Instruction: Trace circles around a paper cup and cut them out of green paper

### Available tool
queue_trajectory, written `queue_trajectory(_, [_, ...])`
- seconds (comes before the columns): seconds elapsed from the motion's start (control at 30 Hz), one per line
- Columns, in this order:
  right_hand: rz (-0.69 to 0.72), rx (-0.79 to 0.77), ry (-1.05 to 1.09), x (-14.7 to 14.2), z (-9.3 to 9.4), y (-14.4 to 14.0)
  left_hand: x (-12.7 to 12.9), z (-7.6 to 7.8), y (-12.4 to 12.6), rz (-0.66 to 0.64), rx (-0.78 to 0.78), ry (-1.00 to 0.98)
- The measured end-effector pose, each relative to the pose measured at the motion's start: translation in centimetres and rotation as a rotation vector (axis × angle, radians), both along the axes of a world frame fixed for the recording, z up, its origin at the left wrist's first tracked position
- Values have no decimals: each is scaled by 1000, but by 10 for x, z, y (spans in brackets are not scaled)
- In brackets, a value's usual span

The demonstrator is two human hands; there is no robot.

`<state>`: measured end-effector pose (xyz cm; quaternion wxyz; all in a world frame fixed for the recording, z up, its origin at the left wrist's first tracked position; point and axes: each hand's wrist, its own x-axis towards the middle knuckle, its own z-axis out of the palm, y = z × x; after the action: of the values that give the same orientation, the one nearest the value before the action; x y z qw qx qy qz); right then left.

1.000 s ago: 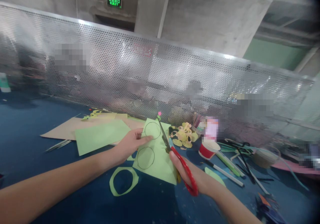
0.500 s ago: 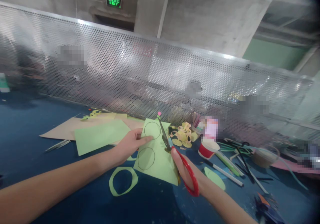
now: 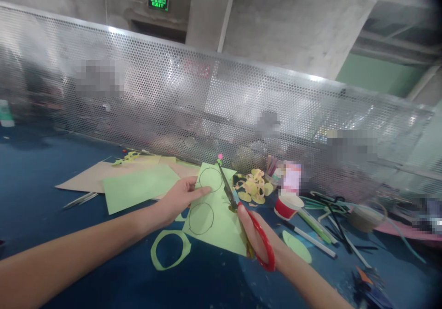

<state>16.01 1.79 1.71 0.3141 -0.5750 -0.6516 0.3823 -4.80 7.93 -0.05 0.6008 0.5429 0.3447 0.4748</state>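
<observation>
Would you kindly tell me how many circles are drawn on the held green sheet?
2: the upper circle by the left hand, the lower circle beneath it in view. Covered parts of the sheet may hide more.

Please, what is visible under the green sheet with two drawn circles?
At the left edge of the green sheet, part of a green scrap peeks out on the blue table; anything farther beneath is covered.

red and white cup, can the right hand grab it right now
Probably not: the right hand holds red-handled scissors, though the cup stands close by, its near side looking unblocked.
</observation>
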Motion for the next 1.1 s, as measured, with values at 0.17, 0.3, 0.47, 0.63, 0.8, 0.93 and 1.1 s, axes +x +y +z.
queue_trajectory(0.17, [-18, -3, -94, -3, 0, -1, -1, 0, 0, -35, 37, 22])
queue_trajectory(0.3, [9, 17, -132, -4, 2, -1, -1, 2, 0, -33, 32, 35])
queue_trajectory(0.47, [14, 43, -145, -3, 1, -2, -2, 2, 0, -59, 30, 13])
queue_trajectory(0.63, [10, 35, -130, -3, 1, -1, -2, 2, 0, -64, 25, 8])
queue_trajectory(0.8, [-2, 30, -149, -3, 0, 0, -2, 2, 0, -68, 23, -2])
queue_trajectory(0.93, [1, 48, -136, -2, 0, 0, -2, 3, 0, -70, 24, -14])
queue_trajectory(1.1, [17, 47, -122, -2, -1, 0, -2, 4, -1, -80, 21, -23])
